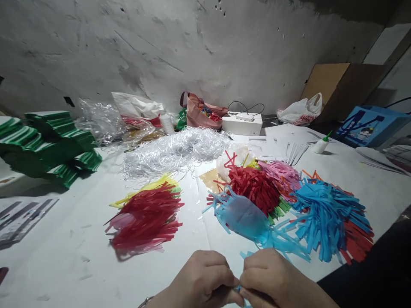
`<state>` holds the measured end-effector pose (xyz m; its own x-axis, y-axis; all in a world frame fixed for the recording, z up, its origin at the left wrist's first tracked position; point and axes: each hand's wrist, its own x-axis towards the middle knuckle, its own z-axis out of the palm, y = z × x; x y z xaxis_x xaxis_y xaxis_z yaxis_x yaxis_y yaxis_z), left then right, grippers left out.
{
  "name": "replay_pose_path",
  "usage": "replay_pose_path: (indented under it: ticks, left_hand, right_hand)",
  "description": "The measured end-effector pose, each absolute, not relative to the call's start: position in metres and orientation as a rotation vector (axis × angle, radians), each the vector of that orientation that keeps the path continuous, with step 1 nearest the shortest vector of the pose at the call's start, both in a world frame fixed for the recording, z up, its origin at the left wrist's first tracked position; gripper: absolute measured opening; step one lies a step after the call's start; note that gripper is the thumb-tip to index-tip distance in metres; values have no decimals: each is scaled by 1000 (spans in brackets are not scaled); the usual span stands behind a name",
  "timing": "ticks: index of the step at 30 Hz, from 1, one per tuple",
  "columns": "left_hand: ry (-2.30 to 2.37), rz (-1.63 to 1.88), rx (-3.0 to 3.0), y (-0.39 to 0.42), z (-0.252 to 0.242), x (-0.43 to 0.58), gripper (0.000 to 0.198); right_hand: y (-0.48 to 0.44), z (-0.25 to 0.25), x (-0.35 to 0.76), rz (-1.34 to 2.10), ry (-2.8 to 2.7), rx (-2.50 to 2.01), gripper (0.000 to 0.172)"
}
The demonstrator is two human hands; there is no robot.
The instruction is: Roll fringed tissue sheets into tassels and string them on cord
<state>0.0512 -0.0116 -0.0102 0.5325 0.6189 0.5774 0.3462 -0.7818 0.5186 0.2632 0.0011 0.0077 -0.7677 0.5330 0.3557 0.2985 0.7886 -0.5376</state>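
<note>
My left hand [201,278] and my right hand [272,280] meet at the bottom edge, fingers pinched together on the stem end of a light blue fringed paper tassel [248,220]. The tassel stretches away from my hands over the white table [64,256]. Just beyond it lies a heap of fringed paper in red [255,188], pink [281,171] and blue [324,216]. A separate red fringed bundle [146,218] with a yellow strip lies to the left of my hands.
A tangle of clear white string [175,152] lies mid-table. Stacked green paper [48,143] sits far left. At the back are a white box [241,124], a pink bag [201,112], plastic bags and a glue bottle [321,144]. A blue box [369,126] stands right.
</note>
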Motion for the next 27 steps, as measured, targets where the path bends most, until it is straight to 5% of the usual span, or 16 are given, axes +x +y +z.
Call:
replay_pose_path:
  ticks: [10,16,27]
  left_hand:
    - [871,914,2267,-17,-7,54,42]
    - [987,756,2213,-21,-12,51,18]
    - [950,990,2187,-28,-27,53,13]
  right_hand:
    - [3,2,265,521,-2498,-613,36]
    - [-5,-13,262,358,-2367,-760,34]
    - [-5,-19,260,570,-2195,-757,13]
